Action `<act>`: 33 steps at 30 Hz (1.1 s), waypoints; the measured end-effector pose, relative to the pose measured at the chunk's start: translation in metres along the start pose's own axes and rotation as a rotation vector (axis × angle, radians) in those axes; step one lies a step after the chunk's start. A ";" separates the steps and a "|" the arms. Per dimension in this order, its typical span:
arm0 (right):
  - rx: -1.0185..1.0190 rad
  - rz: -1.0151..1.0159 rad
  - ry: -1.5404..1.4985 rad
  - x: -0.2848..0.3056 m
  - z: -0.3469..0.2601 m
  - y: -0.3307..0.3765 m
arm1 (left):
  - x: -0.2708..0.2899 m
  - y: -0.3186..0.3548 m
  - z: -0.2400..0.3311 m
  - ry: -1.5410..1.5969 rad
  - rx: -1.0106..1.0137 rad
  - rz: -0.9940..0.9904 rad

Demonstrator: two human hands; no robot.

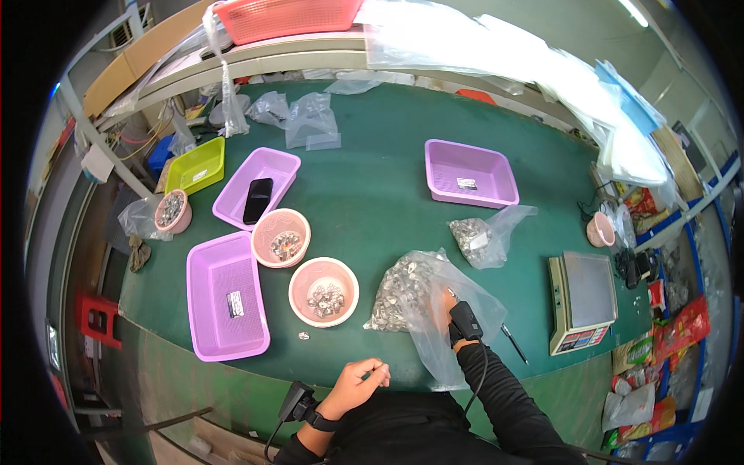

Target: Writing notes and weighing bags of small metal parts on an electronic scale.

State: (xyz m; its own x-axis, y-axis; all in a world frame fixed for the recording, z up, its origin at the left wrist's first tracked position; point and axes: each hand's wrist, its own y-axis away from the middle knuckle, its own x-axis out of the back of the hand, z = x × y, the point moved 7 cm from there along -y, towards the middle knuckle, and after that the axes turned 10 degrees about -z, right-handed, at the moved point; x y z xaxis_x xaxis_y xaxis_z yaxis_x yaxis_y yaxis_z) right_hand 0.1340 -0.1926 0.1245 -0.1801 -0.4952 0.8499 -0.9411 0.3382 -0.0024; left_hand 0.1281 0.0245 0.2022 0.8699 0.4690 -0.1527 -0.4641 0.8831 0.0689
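A large clear plastic bag (403,291) full of small silvery metal parts lies at the middle of the green table, its loose mouth spread toward me. My right hand (449,306) is at the bag's mouth, its fingers mostly hidden by the film. My left hand (360,385) is curled closed at the table's front edge; whatever it may hold is hidden. Left of the bag stands a pink round basket (353,291) with some metal parts in it. Another pink basket (260,244) with similar parts is behind it. One loose metal part (304,335) lies on the table.
Purple trays (198,302) stand at left, one with a black phone (258,201). Another purple tray (470,194) is at the back, near a smaller bag of parts (471,240). At right are a pen (514,344) and a scale (589,291). A shelf (310,56) crosses the back.
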 end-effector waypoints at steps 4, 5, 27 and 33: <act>-0.170 0.035 -0.420 0.013 0.011 0.012 | -0.010 -0.001 0.003 0.045 0.042 -0.092; -0.304 0.025 -0.769 0.009 0.021 0.020 | -0.013 -0.001 0.005 0.046 0.050 -0.106; -0.204 -0.034 -2.000 0.072 -0.021 0.085 | -0.128 -0.042 0.012 0.571 0.382 -0.427; 0.269 -0.062 -0.452 0.153 -0.100 0.113 | -0.128 -0.044 -0.004 1.231 0.502 -0.202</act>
State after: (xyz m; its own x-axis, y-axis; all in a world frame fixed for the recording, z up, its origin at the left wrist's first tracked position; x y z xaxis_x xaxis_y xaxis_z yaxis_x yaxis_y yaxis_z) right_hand 0.0291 -0.1503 0.3071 -0.1718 -0.8236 0.5406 -0.9833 0.1099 -0.1451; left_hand 0.0367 -0.0747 0.2143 0.0774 0.2506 -0.9650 -0.0044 0.9680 0.2510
